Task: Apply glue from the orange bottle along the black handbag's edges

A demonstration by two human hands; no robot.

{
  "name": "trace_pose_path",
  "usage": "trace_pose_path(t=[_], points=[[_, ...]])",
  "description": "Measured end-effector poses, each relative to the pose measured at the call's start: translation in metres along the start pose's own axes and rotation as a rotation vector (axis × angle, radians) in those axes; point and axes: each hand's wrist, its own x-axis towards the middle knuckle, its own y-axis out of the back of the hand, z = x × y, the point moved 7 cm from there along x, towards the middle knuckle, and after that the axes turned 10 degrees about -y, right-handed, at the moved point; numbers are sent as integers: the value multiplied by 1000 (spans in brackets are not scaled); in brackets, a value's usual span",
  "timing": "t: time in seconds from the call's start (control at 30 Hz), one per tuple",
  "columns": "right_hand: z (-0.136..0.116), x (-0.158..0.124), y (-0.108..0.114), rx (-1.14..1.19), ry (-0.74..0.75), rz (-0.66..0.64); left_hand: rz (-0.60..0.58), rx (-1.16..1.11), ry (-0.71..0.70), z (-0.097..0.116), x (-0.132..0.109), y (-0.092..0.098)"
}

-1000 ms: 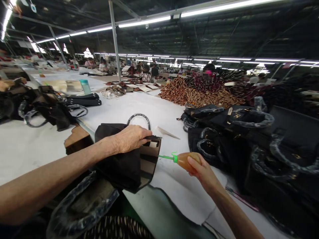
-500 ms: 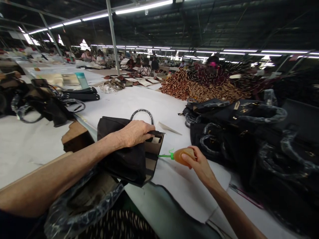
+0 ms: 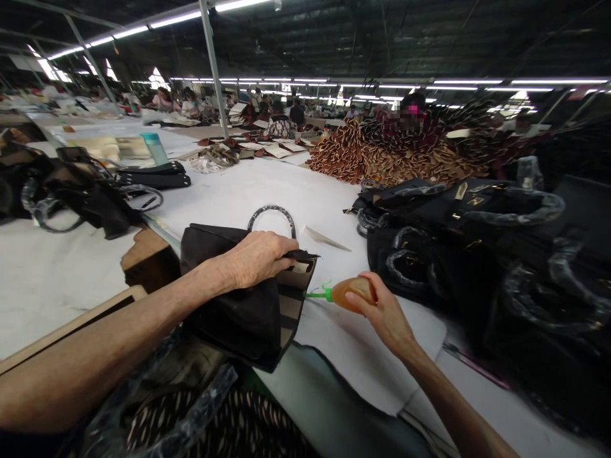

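My left hand (image 3: 262, 257) is closed on the upper edge of a black handbag (image 3: 233, 318), pinching a dark flap of its material. The bag is tilted, with its beige and black inner side facing right. In my right hand (image 3: 382, 312) is a squeeze bottle (image 3: 353, 294) of amber liquid, probably glue, its fingers wrapped around the body. The bottle's thin green nozzle (image 3: 315, 294) points left and reaches the bag's right edge; whether the tip touches is too small to tell. Behind the bag rises a plastic-wrapped handle (image 3: 272, 213); another wrapped handle (image 3: 205, 401) hangs in front, near my lap.
Black handbags with wrapped handles (image 3: 429, 254) are heaped on the right; more black bags (image 3: 90, 197) lie at left. A pink pen-like tool (image 3: 477, 366) rests on the white table (image 3: 229, 191). Farther back are a teal-capped bottle (image 3: 155, 149) and stacked brown pieces (image 3: 382, 156).
The bag's lower part has shifted slightly left and down, and the wrapped handle near my lap has dropped lower. Both hands keep their holds, with the nozzle still at the bag's edge.
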Motion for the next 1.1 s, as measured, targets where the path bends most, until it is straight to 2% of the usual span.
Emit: trace_pose_path(t=[0.43, 0.8, 1.1], points=[[-3, -6, -3, -46, -8, -26, 96, -42, -39, 14, -24, -8], [-8, -20, -2, -33, -38, -83, 63, -27, -25, 21, -32, -12], [0, -25, -6, 21, -53, -115, 65, -73, -35, 35, -44, -20]])
